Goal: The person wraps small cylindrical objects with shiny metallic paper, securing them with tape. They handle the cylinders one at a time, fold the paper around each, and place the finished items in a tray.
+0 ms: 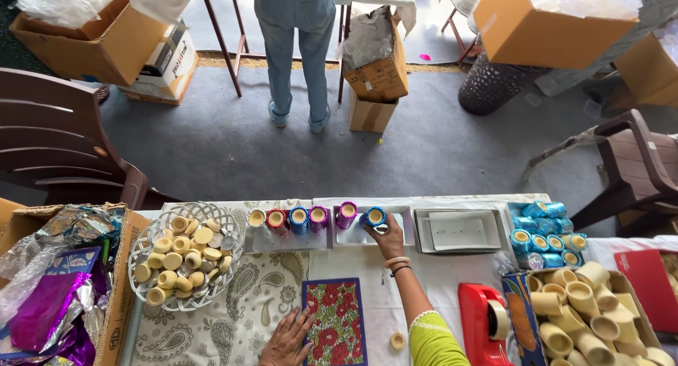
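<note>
The right hand (pixel 388 237) reaches forward, its fingers closed around a blue foil-wrapped cup (pixel 375 216) at the end of a row of six wrapped cups on two white trays (pixel 293 240) at the worktop's far edge. The left hand (pixel 286 339) lies flat, fingers spread, beside one floral mat (pixel 335 320). One wire basket (pixel 158 228) holds many cream lids.

Blue foil cup (pixel 375 216), red floral mat (pixel 336 322), red tape dispenser (pixel 484 323).

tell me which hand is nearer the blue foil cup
Right. The right hand touches the blue foil cup on the tray; the left hand rests far below it beside the floral mat.
</note>
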